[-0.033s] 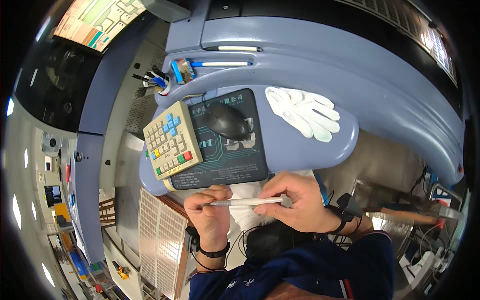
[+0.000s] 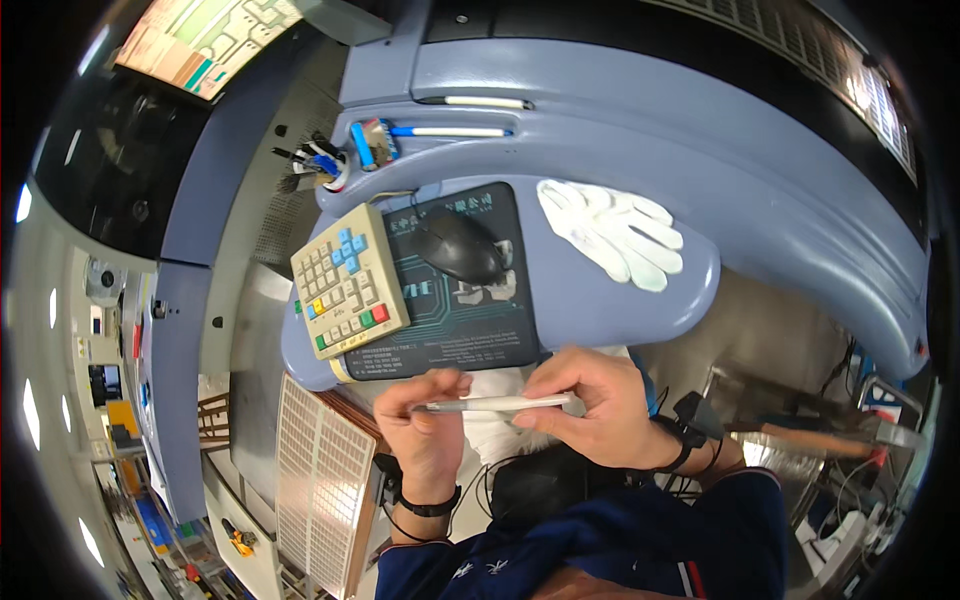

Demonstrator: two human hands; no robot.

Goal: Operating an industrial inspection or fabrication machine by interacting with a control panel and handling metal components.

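Observation:
Between my two hands, just in front of the shelf's near edge, a slim white pen (image 2: pixel 495 403) with a grey grip section lies nearly level. The fingers of my left hand (image 2: pixel 422 412) are curled about its grey tip end. My right hand (image 2: pixel 590 400) pinches the white barrel near the other end between thumb and fingers. Part of the pen's tip is hidden by the left fingers, so the very point is hard to make out. White cloth (image 2: pixel 492 432) shows below the pen, between my wrists.
On the blue-grey shelf (image 2: pixel 590 315) lie a beige keypad (image 2: pixel 350 285), a black mouse (image 2: pixel 458 248) on a dark mouse pad (image 2: pixel 470 335), and white gloves (image 2: pixel 615 230). Behind are a pen cup (image 2: pixel 330 170) and a blue-capped marker (image 2: pixel 455 131). A gridded panel (image 2: pixel 320 490) leans at lower left.
Both hands keep hold of the pen. Its grey grip looks slightly turned, and the left fingers have shifted a little at the tip. The whole view has moved slightly.

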